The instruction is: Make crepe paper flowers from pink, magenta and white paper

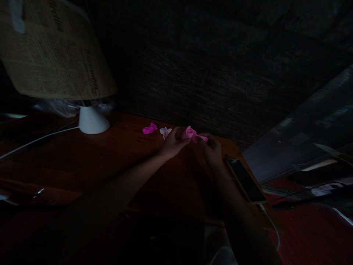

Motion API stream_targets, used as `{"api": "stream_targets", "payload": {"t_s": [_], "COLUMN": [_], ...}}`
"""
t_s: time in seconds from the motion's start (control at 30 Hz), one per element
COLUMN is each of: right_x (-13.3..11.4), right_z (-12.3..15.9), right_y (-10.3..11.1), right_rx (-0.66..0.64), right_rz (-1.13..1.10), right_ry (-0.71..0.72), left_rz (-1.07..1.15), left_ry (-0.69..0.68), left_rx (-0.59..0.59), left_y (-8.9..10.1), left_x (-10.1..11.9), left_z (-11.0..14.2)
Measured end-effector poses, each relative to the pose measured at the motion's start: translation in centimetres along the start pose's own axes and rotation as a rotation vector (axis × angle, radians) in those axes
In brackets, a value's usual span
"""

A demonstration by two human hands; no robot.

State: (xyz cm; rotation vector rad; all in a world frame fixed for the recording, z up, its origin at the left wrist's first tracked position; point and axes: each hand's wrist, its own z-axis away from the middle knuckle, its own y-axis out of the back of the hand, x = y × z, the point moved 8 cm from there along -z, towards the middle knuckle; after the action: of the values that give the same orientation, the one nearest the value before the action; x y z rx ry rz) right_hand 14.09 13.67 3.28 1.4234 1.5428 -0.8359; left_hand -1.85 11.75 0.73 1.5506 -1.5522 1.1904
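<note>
Between my two hands, above the wooden desk (176, 173), is a pink crumpled piece (190, 133) that looks like a paper flower; its exact kind is hard to tell in the dim light. My left hand (174, 142) pinches its left side. On its right side, the fingers of my right hand (211, 145) are closed around the edge. Just left of my left hand lie a pale pink crumpled piece (167, 133) and a whitish one (163, 130). Farther left rests a bright magenta crumpled piece (150, 128).
A lamp with a newspaper-print shade (57, 51) and white base (93, 120) stands at the left, its white cord crossing the desk. Near the right edge lies a phone (246, 180) with a cable (271, 222) attached. A dark wall (193, 73) rises behind.
</note>
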Motion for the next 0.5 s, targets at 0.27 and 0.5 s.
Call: {"api": "stream_targets", "payload": {"t_s": [0.27,0.5], "right_x": [0.21,0.46], "right_z": [-0.09,-0.08], "right_y": [0.24,-0.22], "right_rx": [0.014,-0.044], "right_rz": [0.027,0.102], "right_ry": [0.017,0.022], "left_rz": [-0.069,-0.237], "left_ry": [0.026,-0.033], "left_rx": [0.012,0.047], "left_y": [0.01,0.78], "left_x": [-0.35,-0.32], "left_z": [-0.12,-0.24]}}
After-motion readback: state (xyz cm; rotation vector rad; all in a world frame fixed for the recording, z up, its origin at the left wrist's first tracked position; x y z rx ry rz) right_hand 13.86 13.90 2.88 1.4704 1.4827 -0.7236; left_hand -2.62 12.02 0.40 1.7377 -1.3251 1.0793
